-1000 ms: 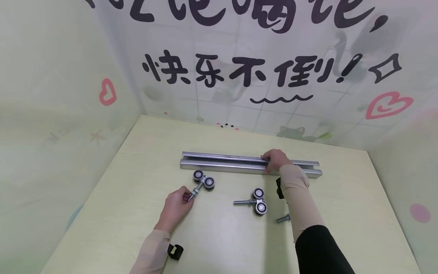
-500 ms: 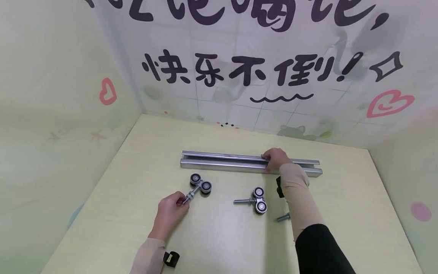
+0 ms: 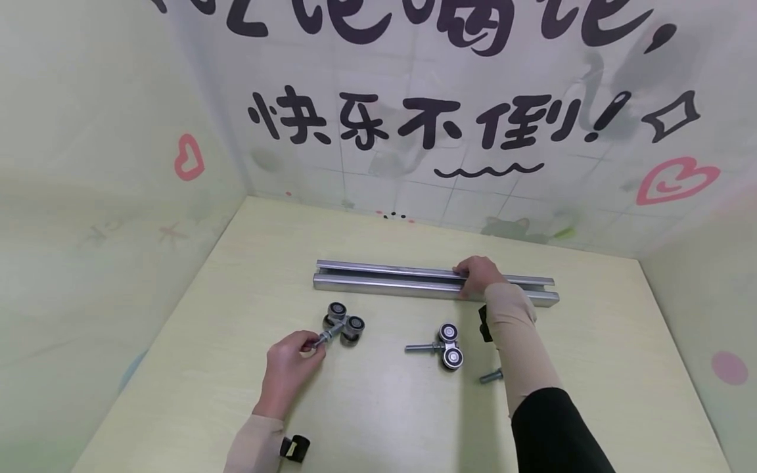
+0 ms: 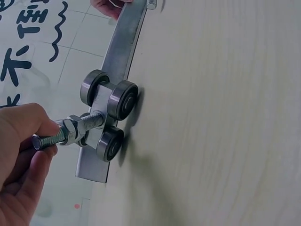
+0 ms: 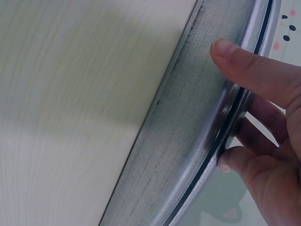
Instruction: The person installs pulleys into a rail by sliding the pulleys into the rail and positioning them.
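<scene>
Left hand [image 3: 290, 368] pinches the bolt [image 4: 91, 122] of a roller trolley [image 4: 101, 101]; right hand [image 3: 480, 274] grips the slotted metal rail [image 3: 390, 289] on the bench [image 3: 367, 407]. The trolley, off the rail's left end, has drawn back and tipped, likely being reoriented.

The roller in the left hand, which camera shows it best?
The left wrist view: it shows the roller close up, with three wheels and its bolt distinct. The head view shows it small, its bolt in the left hand; the right wrist view, none of it.
</scene>
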A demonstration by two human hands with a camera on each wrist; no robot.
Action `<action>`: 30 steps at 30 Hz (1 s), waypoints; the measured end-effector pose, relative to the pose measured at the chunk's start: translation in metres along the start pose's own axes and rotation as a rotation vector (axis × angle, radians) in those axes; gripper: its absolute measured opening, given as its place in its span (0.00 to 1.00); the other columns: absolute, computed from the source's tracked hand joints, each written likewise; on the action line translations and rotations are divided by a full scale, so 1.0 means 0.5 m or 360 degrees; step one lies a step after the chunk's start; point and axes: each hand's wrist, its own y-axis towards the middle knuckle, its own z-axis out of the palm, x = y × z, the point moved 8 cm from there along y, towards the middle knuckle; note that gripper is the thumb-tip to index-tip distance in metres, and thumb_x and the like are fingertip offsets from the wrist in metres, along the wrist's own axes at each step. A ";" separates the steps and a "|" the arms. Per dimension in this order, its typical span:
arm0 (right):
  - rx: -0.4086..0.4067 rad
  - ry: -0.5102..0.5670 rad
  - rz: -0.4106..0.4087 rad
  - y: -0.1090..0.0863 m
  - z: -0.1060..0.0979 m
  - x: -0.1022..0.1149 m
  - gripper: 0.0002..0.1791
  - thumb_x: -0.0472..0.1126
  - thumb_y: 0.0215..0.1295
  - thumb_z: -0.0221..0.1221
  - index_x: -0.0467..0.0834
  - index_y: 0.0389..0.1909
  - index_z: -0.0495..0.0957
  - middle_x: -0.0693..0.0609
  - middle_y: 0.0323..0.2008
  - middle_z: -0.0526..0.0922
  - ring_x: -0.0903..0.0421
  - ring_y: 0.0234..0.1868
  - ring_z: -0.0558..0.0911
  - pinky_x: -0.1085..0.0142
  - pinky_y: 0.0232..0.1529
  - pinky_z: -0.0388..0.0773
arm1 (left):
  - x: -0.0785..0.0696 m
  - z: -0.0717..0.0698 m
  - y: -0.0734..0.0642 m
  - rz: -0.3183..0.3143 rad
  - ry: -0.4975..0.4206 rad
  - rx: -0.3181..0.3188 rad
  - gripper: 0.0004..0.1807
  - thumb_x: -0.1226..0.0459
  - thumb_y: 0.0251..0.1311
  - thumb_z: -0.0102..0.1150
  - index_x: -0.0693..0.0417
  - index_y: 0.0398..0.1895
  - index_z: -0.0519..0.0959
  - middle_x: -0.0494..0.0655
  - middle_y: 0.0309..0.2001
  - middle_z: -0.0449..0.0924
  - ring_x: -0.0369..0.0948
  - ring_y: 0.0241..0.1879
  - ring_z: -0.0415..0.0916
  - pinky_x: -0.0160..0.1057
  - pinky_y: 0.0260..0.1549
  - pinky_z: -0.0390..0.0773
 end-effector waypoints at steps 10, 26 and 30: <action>-0.0013 0.0007 0.0014 -0.002 0.002 0.001 0.33 0.32 0.34 0.70 0.38 0.49 0.76 0.41 0.49 0.79 0.43 0.51 0.74 0.53 0.56 0.68 | -0.021 -0.017 0.005 0.0146 -0.0013 -0.0123 0.10 0.76 0.33 0.67 0.58 0.23 0.81 0.45 0.23 0.81 0.35 0.22 0.76 0.30 0.21 0.77; -0.0008 0.0007 0.0012 -0.008 -0.001 0.011 0.32 0.30 0.34 0.69 0.37 0.50 0.76 0.41 0.49 0.78 0.43 0.50 0.74 0.53 0.56 0.68 | -0.039 0.011 0.047 0.0157 -0.0135 -0.0073 0.10 0.77 0.36 0.67 0.62 0.27 0.81 0.49 0.26 0.81 0.37 0.24 0.77 0.29 0.24 0.78; -0.0009 0.0019 0.0020 -0.008 -0.001 0.010 0.32 0.30 0.34 0.69 0.37 0.50 0.76 0.40 0.48 0.78 0.43 0.50 0.74 0.53 0.56 0.68 | -0.045 0.037 0.071 0.0126 -0.0140 0.0054 0.09 0.76 0.41 0.64 0.65 0.30 0.81 0.51 0.28 0.81 0.39 0.26 0.78 0.31 0.25 0.79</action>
